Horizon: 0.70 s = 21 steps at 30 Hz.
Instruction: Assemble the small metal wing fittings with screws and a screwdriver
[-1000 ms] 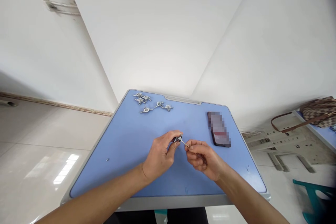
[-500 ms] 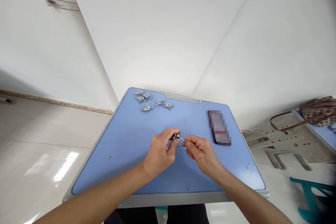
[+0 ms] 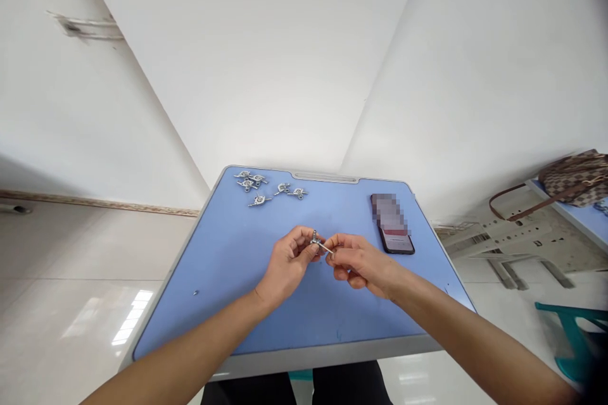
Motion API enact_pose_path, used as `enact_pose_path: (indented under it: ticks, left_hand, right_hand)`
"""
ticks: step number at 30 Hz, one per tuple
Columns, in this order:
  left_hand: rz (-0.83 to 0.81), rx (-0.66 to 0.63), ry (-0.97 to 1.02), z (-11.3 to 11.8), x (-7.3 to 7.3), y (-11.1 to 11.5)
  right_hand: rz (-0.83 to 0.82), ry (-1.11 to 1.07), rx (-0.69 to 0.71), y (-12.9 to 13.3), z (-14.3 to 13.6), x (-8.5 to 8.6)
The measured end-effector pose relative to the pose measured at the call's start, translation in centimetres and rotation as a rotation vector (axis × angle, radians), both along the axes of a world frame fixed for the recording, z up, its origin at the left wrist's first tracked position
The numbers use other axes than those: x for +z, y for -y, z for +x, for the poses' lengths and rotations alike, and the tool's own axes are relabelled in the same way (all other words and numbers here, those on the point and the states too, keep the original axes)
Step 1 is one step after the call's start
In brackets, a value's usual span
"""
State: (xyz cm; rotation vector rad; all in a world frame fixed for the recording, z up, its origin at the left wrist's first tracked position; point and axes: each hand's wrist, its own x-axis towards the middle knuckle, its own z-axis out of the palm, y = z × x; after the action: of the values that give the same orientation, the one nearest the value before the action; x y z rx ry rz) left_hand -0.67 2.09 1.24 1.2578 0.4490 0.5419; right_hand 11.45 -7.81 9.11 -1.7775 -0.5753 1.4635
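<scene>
Over the middle of the blue desk (image 3: 237,259), my left hand (image 3: 289,261) pinches a small silver metal fitting (image 3: 315,237) between thumb and fingers. A thin metal rod (image 3: 325,248) slants from the fitting toward my right hand (image 3: 357,261), whose thumb and forefinger are closed on its near end. Whether the rod is fixed to the fitting or only touches it, I cannot tell. Farther back on the left lie several similar silver metal fittings, among them one set apart at the front (image 3: 259,201) and one on the right of the group (image 3: 298,193).
A phone (image 3: 398,242) lies on the right of the desk. One tiny metal piece (image 3: 196,292) rests near the left edge. White walls (image 3: 266,63) rise behind. At the right stand a checkered bag (image 3: 570,178) on another desk and a green stool (image 3: 570,335).
The fitting has turned in my left fingers, and more of the rod now shows. My right hand has rolled, its lower fingers now spread below the pinch. The whole view has shifted slightly.
</scene>
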Motion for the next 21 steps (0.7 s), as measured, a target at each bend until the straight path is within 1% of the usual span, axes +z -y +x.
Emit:
enact_pose_path:
  ticks: [2, 4, 6, 8, 9, 11, 13, 14, 16, 18, 21]
  left_hand:
    - [-0.087, -0.012, -0.017, 0.2, -0.1, -0.2]
    - [-0.117, -0.009, -0.029, 0.3, -0.2, -0.3]
    - [-0.124, 0.004, -0.027, 0.3, -0.2, -0.3]
    - [-0.122, 0.022, -0.014, 0.3, -0.3, -0.2]
    - [-0.112, 0.034, -0.005, 0.3, -0.3, -0.2]
    - [-0.062, 0.061, 0.014, 0.3, -0.4, 0.0]
    - [0.036, 0.093, 0.014, 0.1, -0.5, 0.1]
    - [0.103, 0.110, 0.003, 0.0, -0.6, 0.2]
    - [0.251, 0.144, -0.026, -0.2, -0.7, 0.3]
    - [0.395, 0.171, -0.035, -0.5, -0.7, 0.3]
    - [0.558, 0.197, 0.015, -0.8, -0.7, 0.3]
  right_hand:
    - [0.033, 0.396, 0.137, -0.1, -0.4, 0.3]
    - [0.072, 0.877, 0.297, -0.1, -0.7, 0.3]
    - [0.078, 1.290, 0.425, 0.0, -1.0, 0.0]
    - [0.090, 1.554, 0.499, 0.2, -1.2, -0.5]
    - [0.111, 1.628, 0.517, 0.3, -1.3, -0.9]
    - [0.164, 1.686, 0.524, 0.5, -1.3, -1.6]
    - [0.179, 1.635, 0.502, 0.7, -1.1, -2.1]
    - [0.181, 1.570, 0.479, 0.7, -1.0, -2.2]
    - [0.189, 1.348, 0.401, 0.6, -0.7, -2.1]
    - [0.181, 0.957, 0.298, 0.3, -0.3, -1.6]
    - [0.052, 0.193, 0.159, -0.1, 0.7, -1.0]
